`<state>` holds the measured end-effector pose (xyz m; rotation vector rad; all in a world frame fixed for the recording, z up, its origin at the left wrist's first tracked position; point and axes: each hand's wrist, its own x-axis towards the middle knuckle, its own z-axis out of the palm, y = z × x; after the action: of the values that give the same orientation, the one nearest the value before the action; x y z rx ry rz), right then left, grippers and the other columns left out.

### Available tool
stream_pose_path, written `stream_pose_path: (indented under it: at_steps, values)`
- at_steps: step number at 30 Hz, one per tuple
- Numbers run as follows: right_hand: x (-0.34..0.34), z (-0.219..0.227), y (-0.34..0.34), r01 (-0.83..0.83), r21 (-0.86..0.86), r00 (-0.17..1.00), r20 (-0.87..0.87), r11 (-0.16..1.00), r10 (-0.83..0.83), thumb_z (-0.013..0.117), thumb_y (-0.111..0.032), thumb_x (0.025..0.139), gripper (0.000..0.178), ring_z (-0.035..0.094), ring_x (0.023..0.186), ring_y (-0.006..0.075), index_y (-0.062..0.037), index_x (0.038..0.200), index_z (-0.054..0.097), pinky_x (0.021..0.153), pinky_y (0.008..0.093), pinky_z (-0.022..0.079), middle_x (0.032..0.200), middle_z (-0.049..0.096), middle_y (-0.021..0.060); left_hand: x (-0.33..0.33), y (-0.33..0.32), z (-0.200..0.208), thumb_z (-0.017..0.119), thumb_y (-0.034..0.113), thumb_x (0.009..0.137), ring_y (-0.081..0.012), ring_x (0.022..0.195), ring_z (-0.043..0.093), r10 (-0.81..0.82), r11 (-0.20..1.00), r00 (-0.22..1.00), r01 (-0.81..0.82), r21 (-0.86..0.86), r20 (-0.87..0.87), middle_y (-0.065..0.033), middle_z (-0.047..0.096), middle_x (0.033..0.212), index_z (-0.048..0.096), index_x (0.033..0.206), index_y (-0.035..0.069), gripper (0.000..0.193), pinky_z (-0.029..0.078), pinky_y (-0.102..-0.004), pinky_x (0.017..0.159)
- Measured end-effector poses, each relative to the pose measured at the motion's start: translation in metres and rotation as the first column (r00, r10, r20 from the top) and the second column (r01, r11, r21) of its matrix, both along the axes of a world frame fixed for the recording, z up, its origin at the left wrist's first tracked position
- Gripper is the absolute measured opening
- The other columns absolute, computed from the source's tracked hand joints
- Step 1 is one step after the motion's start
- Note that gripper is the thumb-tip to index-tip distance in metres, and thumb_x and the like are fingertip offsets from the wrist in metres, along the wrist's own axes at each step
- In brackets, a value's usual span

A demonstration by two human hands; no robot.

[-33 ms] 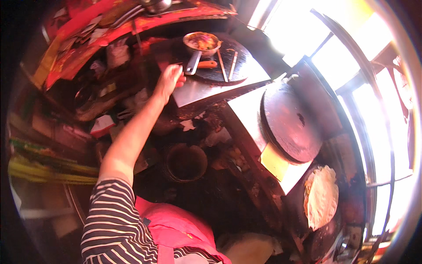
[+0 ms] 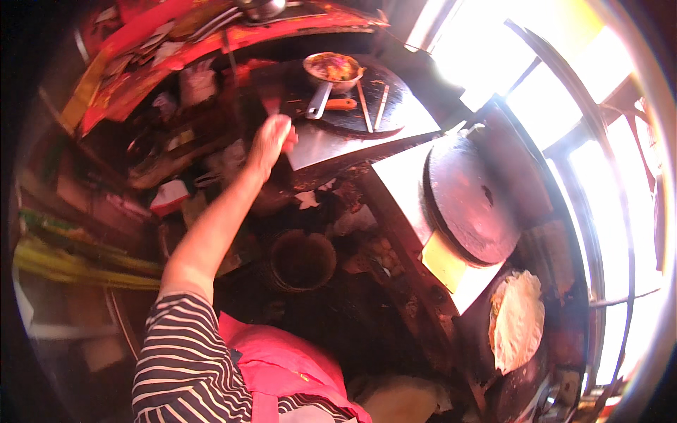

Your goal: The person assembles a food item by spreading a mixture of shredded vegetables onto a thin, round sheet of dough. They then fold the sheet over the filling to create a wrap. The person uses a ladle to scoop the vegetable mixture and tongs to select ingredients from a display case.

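My left hand (image 2: 271, 146) reaches out to the far left, its fingers curled closed. A blurred dark reddish shape (image 2: 271, 104) stands just beyond the fingers; whether it is held cannot be made out. To the hand's right is the metal handle of a small pan (image 2: 333, 67) holding reddish food, apart from the fingers. Under that handle lies an orange-handled tool (image 2: 341, 103). Two thin sticks (image 2: 365, 106) rest beside it on a round black griddle (image 2: 400, 106). My right hand is out of view.
Nearer on the right stands a second round griddle (image 2: 469, 201), with a yellow block (image 2: 443, 262) at its edge. A stack of thin pale flatbreads (image 2: 517, 322) lies closer to me. A dark bucket (image 2: 303, 261) stands low in the middle. Red-edged shelving (image 2: 204, 53) runs along the far left.
The view has shifted slightly, so things sit a little to the right. My left hand has drawn back a little from the pan handle, and the dark reddish blur now shows beyond its fingers.
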<state>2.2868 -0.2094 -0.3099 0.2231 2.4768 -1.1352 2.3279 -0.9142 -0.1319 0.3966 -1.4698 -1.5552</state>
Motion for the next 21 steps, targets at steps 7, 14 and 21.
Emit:
stream_pose_path:
  at_steps: [7, 14, 21]
  values:
    - [-0.043, -0.028, -0.001, -0.314, 0.008, 0.949, 0.001, 0.949, 0.314, 0.053, -0.017, 0.087, 0.02, 0.064, 0.069, 0.0257, -0.0061, 0.102, 0.062, 0.057, 0.0376, 0.052, 0.08, 0.067, 0.0143, 0.261, 0.246, -0.239, 0.047, 0.019, 0.093, -0.0181, 0.061, 0.055, -0.119, 0.993, 0.758, 0.106, 0.059, 0.641, -0.0071, 0.06, 0.074, 0.061, 0.079, 0.004, 0.025, 0.047, -0.0332, 0.058]
    - [-0.021, -0.044, -0.011, -0.738, 0.058, 0.673, 0.144, 0.672, 0.726, 0.053, -0.02, 0.087, 0.022, 0.064, 0.071, 0.0284, -0.0073, 0.102, 0.062, 0.058, 0.0398, 0.052, 0.08, 0.067, 0.0157, 0.497, 0.625, -0.328, 0.047, 0.027, 0.098, -0.0292, 0.134, 0.036, -0.231, 0.89, 0.567, -0.206, 0.407, 0.791, -0.0134, 0.036, 0.147, 0.039, 0.143, 0.013, 0.047, 0.036, -0.0409, 0.106]
    - [0.132, -0.052, -0.005, -0.978, 0.064, 0.209, 0.302, 0.199, 0.93, 0.052, -0.022, 0.087, 0.023, 0.065, 0.073, 0.0312, -0.0086, 0.103, 0.062, 0.059, 0.042, 0.052, 0.08, 0.067, 0.0171, 0.62, 0.815, -0.242, 0.049, 0.028, 0.098, -0.0313, 0.13, 0.038, -0.35, 0.631, 0.471, -0.521, 0.575, 0.81, -0.0151, 0.037, 0.144, 0.038, 0.143, 0.014, 0.049, 0.037, -0.042, 0.105]
